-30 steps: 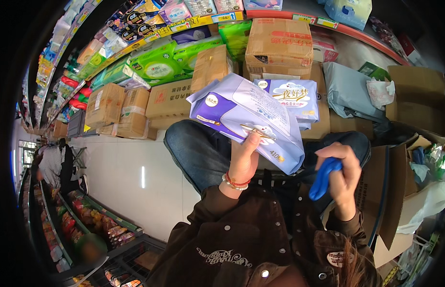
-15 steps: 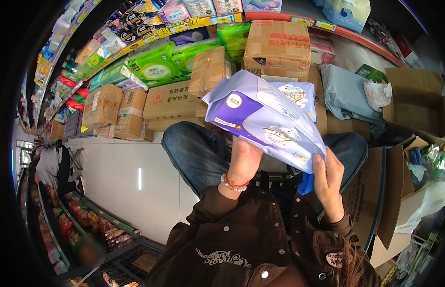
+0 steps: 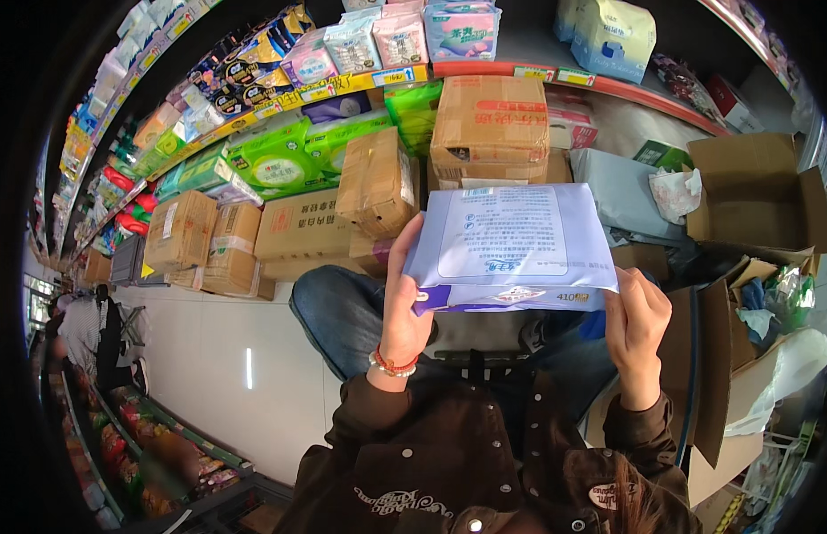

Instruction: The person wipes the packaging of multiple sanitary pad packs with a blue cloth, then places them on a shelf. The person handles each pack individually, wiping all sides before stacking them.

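Observation:
Between my two hands is a lavender soft plastic pack (image 3: 520,236) with a darker purple side. Its pale face, covered in small print and with a barcode at the far edge, is turned up, and the purple side faces me. My left hand (image 3: 406,311) grips the left end, thumb along the edge and the other fingers hidden beneath. At the near right corner, my right hand (image 3: 640,325) pinches the pack with curled fingers. Something blue (image 3: 593,327) shows just below that corner; its kind is unclear. The pack hangs above my knees, in blue jeans.
Cardboard boxes (image 3: 490,129) stand along the shelf foot, beside green tissue packs (image 3: 271,160). Shelves above hold small packs (image 3: 462,34). At right are a grey plastic bag (image 3: 622,191), an open carton (image 3: 747,200) and a carton of wrappings (image 3: 760,307). A person (image 3: 88,334) is far left.
The pack has turned over, from its purple printed side to the pale small-print face, and now lies flatter. My left hand has shifted left to its end; my right hand keeps the right corner.

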`<state>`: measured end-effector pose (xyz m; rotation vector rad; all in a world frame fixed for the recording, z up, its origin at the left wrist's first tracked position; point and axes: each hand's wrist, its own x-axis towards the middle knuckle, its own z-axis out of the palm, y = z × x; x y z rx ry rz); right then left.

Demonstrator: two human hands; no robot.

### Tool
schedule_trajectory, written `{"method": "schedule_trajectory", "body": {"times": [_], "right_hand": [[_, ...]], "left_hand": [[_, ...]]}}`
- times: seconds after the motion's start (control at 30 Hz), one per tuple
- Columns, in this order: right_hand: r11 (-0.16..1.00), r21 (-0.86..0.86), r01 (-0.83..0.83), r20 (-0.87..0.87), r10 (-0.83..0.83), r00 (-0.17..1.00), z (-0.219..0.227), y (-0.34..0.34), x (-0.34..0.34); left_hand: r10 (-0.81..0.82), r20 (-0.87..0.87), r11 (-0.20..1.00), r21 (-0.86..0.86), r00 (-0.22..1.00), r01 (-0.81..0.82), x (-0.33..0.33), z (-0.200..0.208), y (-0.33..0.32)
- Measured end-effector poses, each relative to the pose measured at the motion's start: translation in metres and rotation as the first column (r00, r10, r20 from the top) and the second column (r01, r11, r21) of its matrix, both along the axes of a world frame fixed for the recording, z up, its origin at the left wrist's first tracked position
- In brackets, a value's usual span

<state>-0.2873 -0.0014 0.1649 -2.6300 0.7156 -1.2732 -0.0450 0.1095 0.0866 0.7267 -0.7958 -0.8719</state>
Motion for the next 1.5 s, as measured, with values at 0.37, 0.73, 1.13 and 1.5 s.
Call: {"method": "schedule_trajectory", "body": {"times": [0.37, 0.73, 1.13, 1.5], "right_hand": [[0.98, 0.198, 0.018, 0.193, -0.057, 0.979, 0.017, -0.013, 0.029], [0.99, 0.101, 0.098, 0.138, -0.112, 0.984, 0.027, -0.068, 0.036], [0.978, 0.195, 0.077, 0.274, -0.129, 0.953, 0.063, -0.284, 0.058], [0.794, 0.607, 0.022, 0.236, -0.206, 0.95, 0.078, -0.457, 0.112]], "left_hand": [[-0.003, -0.029, 0.997, 0.075, 1.0, 0.005, 0.002, 0.014, -0.025], [-0.105, 0.168, 0.973, 0.222, 0.98, 0.066, 0.017, 0.016, -0.081], [-0.003, 0.378, 0.981, 0.18, 0.926, -0.071, 0.105, -0.015, -0.129], [0.04, 0.307, 0.927, 0.344, 0.951, -0.15, 0.138, -0.048, -0.145]]}}
